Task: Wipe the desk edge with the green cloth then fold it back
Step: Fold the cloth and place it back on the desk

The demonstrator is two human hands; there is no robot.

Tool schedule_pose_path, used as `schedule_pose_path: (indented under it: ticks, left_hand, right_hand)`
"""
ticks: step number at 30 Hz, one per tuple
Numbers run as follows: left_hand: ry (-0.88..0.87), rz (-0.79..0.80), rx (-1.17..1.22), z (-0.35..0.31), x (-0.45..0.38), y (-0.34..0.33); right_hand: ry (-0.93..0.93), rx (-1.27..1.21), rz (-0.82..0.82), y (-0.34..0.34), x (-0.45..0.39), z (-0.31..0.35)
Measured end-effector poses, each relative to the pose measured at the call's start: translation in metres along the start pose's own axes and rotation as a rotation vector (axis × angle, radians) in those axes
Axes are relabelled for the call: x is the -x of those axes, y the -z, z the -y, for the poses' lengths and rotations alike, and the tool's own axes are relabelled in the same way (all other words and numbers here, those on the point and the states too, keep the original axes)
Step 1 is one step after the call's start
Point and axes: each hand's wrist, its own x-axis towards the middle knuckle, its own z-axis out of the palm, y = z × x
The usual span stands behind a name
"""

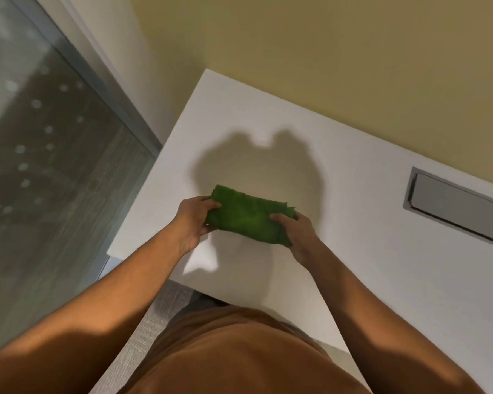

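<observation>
The green cloth [246,214] is folded into a thick rectangle and held a little above the white desk [353,223], near the desk's left end. My left hand [192,223] grips the cloth's left end, thumb on top. My right hand [298,236] grips its right end, fingers wrapped over the near edge. Both hands cast a wide shadow on the desk behind the cloth. The desk's front edge [182,281] runs just below my forearms.
A grey metal cable hatch [456,207] is set into the desk at the right. A yellow wall [325,52] backs the desk. A glass partition [54,155] with a grey frame stands to the left. Grey carpet [160,311] shows below the desk edge.
</observation>
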Motion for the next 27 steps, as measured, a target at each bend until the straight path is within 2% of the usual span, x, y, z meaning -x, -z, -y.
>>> schedule_pose_path:
  ticks: [3,5,8,11,17,23,27]
  left_hand:
    - [0.022,0.119,0.048,-0.001,0.013,-0.04]
    - [0.022,0.233,0.05,-0.001,0.02,-0.064]
    - [-0.028,0.343,0.002,-0.003,0.024,-0.1]
    - [-0.112,0.335,-0.108,-0.005,0.021,-0.139]
    - [-0.211,0.291,-0.282,-0.011,-0.004,-0.229]
    - [-0.323,0.262,-0.469,-0.028,-0.037,-0.322]
    - [-0.366,0.222,-0.501,-0.04,-0.063,-0.37]
  right_hand:
    - [-0.206,-0.189,0.119,0.042,0.001,0.002]
    - [-0.253,-0.252,0.185,0.071,0.0,0.001]
    - [-0.206,-0.347,0.226,0.11,-0.004,0.003]
    - [-0.051,-0.384,0.202,0.148,-0.013,0.014]
    - [0.187,-0.296,-0.016,0.223,-0.04,0.06]
    - [0.289,-0.144,-0.227,0.282,-0.086,0.113]
    - [0.338,0.011,-0.317,0.304,-0.123,0.14]
